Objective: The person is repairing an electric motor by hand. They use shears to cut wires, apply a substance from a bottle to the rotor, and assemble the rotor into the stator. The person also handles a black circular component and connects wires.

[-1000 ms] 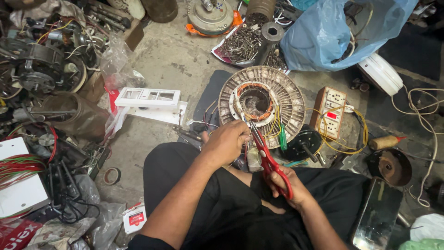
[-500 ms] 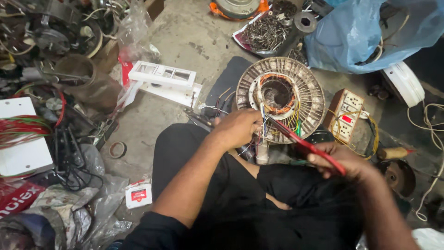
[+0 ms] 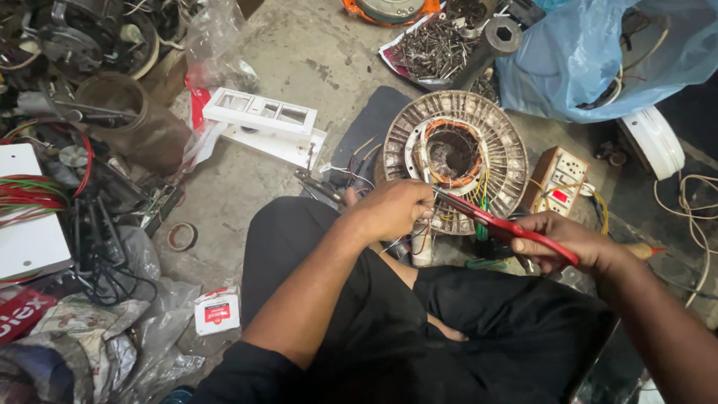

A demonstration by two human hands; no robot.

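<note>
Now the right hand (image 3: 568, 243) has drawn the red-handled scissors (image 3: 497, 223) lower; left hand (image 3: 393, 211) pinches wires at the fan stator (image 3: 455, 157), ready for cutting.

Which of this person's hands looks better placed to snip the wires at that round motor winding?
Probably the right hand: it holds the red-handled scissors, blades pointing at the wires by the motor winding. The left hand is pinching those wires.

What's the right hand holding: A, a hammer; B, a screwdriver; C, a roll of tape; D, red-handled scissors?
D: the right hand grips red-handled scissors, blades pointing toward the left hand at the round motor stator.
</note>
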